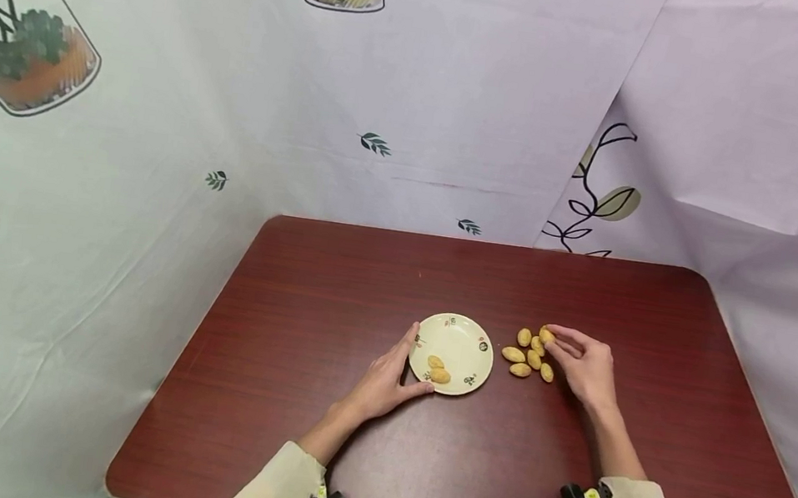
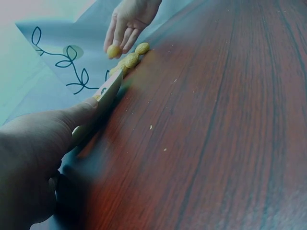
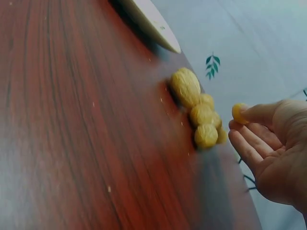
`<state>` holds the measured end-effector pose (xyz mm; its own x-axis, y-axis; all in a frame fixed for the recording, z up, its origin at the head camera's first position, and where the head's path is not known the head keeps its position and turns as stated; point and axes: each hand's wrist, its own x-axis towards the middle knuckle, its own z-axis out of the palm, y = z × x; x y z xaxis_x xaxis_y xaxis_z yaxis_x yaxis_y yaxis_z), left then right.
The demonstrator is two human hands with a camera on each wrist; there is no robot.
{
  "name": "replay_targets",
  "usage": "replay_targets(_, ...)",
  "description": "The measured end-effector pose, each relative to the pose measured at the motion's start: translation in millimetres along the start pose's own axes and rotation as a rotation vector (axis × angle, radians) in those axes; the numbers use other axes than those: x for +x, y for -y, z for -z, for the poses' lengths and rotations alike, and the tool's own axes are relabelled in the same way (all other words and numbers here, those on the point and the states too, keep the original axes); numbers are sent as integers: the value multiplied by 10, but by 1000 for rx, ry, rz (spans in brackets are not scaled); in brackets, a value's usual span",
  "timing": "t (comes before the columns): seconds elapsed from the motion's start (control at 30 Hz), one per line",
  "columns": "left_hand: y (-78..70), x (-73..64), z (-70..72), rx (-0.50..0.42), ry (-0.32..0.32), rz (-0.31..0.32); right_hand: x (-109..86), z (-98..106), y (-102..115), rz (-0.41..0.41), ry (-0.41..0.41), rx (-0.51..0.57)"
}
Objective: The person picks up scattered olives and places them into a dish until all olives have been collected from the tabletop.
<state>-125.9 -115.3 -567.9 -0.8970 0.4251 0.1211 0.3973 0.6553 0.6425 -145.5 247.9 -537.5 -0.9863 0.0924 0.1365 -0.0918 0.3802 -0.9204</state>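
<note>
My left hand [image 1: 381, 385] holds the near left rim of a pale round plate [image 1: 461, 343] with small printed pictures, thumb at the near edge and fingers along the left side. Two yellow oval pieces [image 1: 439, 375] lie on the plate. To its right, several similar yellow wrinkled ovals [image 1: 534, 359] sit close together on the table. My right hand [image 1: 589, 371] pinches one yellow oval [image 3: 239, 113] between thumb and fingers, at the far right of the group. In the right wrist view, the held oval is partly covered by the thumb.
The dark red wooden table [image 1: 333, 291] has rounded far corners. A pale cloth [image 1: 463, 106] with plant prints hangs behind it and at both sides. A few tiny crumbs [image 2: 151, 127] lie on the tabletop.
</note>
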Motion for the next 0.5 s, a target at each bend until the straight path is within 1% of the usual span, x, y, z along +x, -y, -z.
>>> replay_targets(0.13, -4, -4, 1, 0, 7, 3, 35, -105, 39, 17, 34, 38)
replay_targets(0.23, -8, -4, 2, -3, 8, 4, 49, -199, 82, 8, 68, 68)
replay_targets(0.3, -6, -3, -1, -4, 7, 5, 55, -266, 115, -3, 88, 86)
replay_targets(0.4, -5, 0, -3, -5, 3, 2, 63, -373, 165, -43, 125, 153)
replay_targets(0.5, -8, 1, -1, -5, 3, 1, 67, -483, 208, -65, 149, 173)
